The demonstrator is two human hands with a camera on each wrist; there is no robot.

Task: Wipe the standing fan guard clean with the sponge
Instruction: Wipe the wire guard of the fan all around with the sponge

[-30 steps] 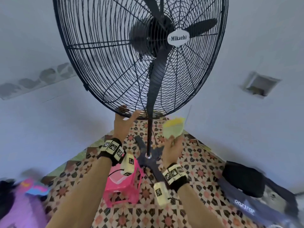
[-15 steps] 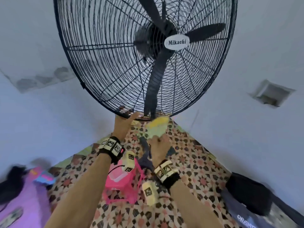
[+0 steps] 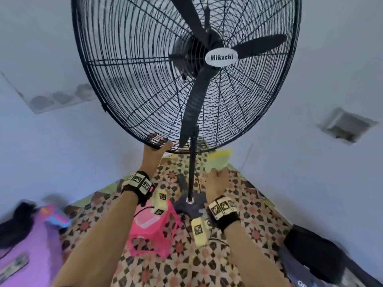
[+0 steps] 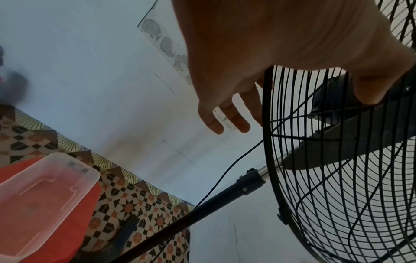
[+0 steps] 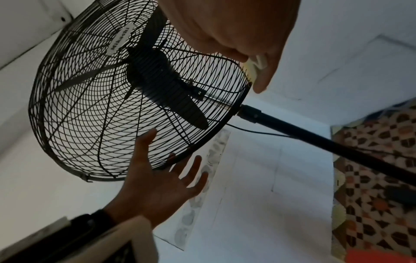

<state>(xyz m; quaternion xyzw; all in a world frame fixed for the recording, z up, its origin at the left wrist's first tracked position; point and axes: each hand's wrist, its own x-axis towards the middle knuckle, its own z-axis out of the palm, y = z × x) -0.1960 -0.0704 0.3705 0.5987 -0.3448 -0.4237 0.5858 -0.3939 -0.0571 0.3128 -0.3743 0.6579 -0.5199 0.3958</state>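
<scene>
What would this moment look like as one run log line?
step: wiping guard | left hand: open, steadying fan guard bottom rim | right hand: grips sponge at lower rim, right of pole

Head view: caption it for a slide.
Left hand steadies the fan guard; right hand raises the sponge.

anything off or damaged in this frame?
Nothing stands out. The fan guard looks intact, left hand steadies its bottom rim with straight fingers, right hand holds the sponge just below the rim. Wall patch looks discoloured.
</scene>
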